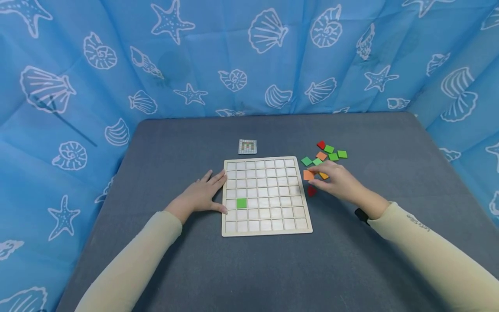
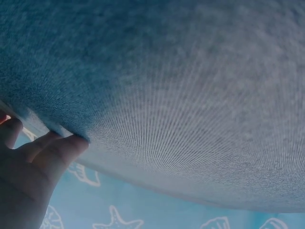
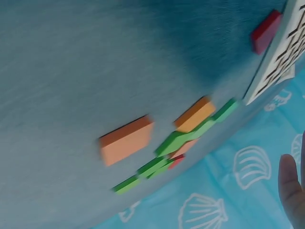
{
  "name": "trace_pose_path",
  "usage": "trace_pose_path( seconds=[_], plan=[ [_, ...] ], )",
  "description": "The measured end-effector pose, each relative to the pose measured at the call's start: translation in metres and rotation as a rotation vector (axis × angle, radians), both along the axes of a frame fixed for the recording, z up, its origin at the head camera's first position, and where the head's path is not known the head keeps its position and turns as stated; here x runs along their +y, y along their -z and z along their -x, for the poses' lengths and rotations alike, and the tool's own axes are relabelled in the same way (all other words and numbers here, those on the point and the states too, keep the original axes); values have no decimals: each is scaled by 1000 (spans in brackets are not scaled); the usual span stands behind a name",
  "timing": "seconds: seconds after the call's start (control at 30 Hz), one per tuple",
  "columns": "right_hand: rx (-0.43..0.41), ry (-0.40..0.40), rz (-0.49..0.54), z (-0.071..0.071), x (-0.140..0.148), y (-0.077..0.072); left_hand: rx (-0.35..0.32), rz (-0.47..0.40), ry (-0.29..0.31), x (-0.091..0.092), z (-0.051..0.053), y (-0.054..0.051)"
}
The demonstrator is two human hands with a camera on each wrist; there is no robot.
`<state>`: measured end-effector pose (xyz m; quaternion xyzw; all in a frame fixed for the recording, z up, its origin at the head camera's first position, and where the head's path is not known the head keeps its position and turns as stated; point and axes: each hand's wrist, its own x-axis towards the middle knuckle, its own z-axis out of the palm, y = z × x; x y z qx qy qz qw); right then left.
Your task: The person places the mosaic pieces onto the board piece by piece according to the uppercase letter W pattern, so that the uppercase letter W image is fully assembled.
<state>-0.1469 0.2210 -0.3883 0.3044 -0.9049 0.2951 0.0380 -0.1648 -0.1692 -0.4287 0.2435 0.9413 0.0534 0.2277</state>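
Observation:
My right hand (image 1: 339,180) pinches an orange square tile (image 1: 308,175) between thumb and fingertips, just off the right edge of the pale gridded board (image 1: 223,227). In the right wrist view only fingers (image 3: 289,183) show at the right edge; the pinched tile is not visible there. Fingers spread, my left hand (image 1: 200,195) rests against the board's left edge. One green tile (image 1: 241,203) sits in a lower-left cell of the board. Beneath my right hand lie a yellow-orange tile (image 1: 324,176) and a red tile (image 1: 312,191).
Several green, orange and red tiles (image 1: 342,154) lie loose right of the board. A salmon tile (image 3: 126,140) lies on the cloth in the right wrist view. Behind the board is a small patterned card (image 1: 247,146). A blue shell-print curtain (image 1: 234,56) surrounds the grey table (image 1: 249,273).

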Motion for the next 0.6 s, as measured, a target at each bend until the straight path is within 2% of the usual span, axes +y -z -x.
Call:
trace_pose_path(
  seconds=[0.33,0.6],
  plan=[
    [-40,-13,0,8,-22,0,2,-8,9,-2,1,2],
    [-91,-48,37,6,-43,2,3,-20,13,-2,1,-1]
  ],
)
